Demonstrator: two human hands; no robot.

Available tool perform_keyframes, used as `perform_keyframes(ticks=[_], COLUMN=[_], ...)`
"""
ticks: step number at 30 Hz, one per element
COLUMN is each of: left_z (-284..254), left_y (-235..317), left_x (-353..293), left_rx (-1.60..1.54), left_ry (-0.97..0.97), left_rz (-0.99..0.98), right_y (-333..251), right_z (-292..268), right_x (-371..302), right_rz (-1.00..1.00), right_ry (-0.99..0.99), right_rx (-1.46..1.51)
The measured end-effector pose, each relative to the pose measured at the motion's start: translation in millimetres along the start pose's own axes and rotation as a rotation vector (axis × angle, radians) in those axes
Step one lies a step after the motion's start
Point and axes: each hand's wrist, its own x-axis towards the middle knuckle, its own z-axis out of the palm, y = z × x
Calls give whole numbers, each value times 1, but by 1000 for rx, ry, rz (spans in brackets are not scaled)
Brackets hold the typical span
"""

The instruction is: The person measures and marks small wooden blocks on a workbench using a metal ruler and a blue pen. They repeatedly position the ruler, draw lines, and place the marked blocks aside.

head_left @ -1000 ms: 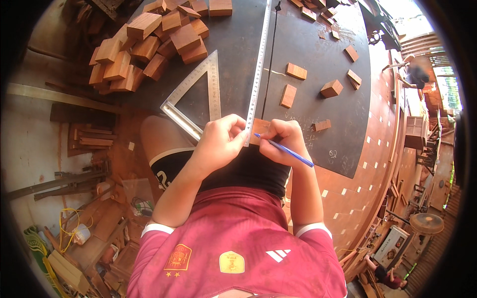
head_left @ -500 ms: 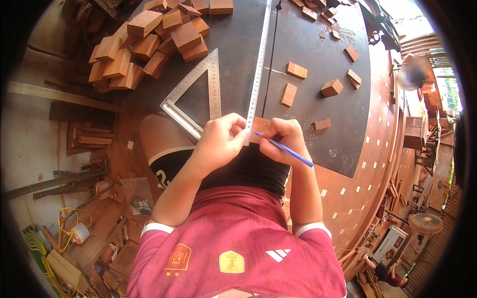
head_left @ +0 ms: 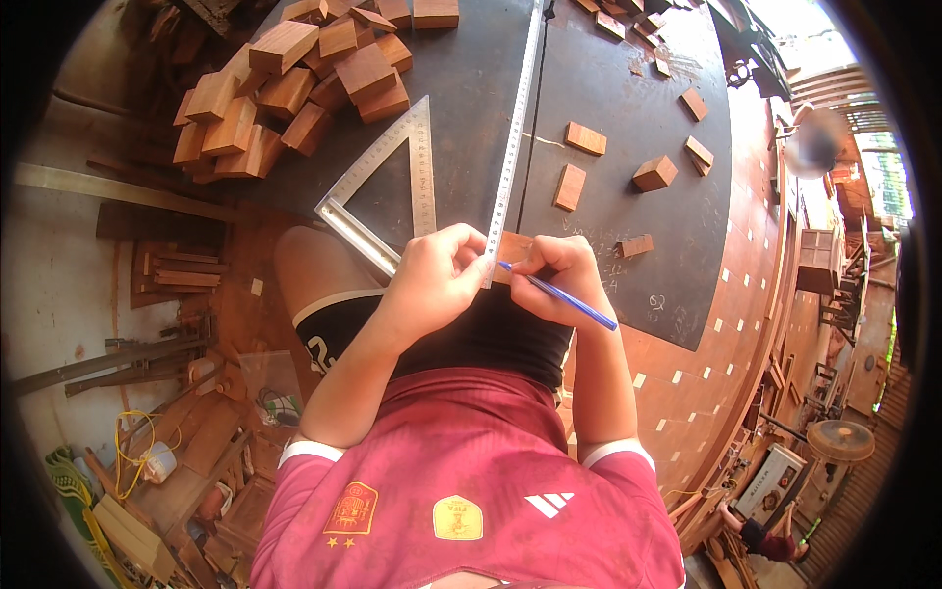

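Observation:
My left hand pinches the near end of a long metal ruler, which stretches away across the dark table. Under the ruler's near end lies a small reddish wood block, partly covered by my fingers. Closed around a blue pen, my right hand rests at the block's right side. The pen's tip meets the block close to the ruler's edge. Left of the ruler, a metal triangle square lies at the table's near edge.
A heap of wood blocks fills the table's far left. Loose blocks are scattered right of the ruler on the dark tabletop. A person is at the lower right, near a round fan.
The ruler's far end has swung slightly to the right. The pen tip has shifted a little left, closer to the ruler. Both hands stay nearly in place.

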Motion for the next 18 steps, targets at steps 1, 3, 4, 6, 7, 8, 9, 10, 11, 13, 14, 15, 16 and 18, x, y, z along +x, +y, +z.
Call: perform_keyframes(ticks=[1,3,4,6,7,8,9,10,11,13,14,15,16,18], left_z=[0,0,0,0,0,0,0,0,1,1,1,0,0,0], left_y=[0,0,-1,-1,-1,-1,-2,-3,-4,-4,-3,-2,0,0], left_x=[0,0,0,0,0,0,1,1,1,0,0,0,-1,-1], left_rx=[2,3,2,1,2,2,1,-1,-3,0,1,8,13,8], left_ry=[1,3,2,0,-2,-4,-2,-1,1,2,2,3,3,5], left_rz=[0,1,3,4,1,-1,1,2,4,8,10,15,19,23], right_y=[0,-1,-1,-1,-2,-2,-2,-2,-1,2,3,3,3,2], right_z=[0,0,0,0,0,0,0,0,0,0,0,0,0,0], right_x=[0,1,1,1,1,1,1,1,1,0,0,0,0,1], right_rz=[-1,-5,-9,-8,-3,1,3,4,5,-27,-42,-44,-45,-41], right_ry=[-2,-6,-6,-8,-10,-11,-12,-13,-14,-6,-2,1,4,1], right_rx=[3,3,1,-4,-5,-6,-6,-7,-9,-25,-33,-32,-31,-32])
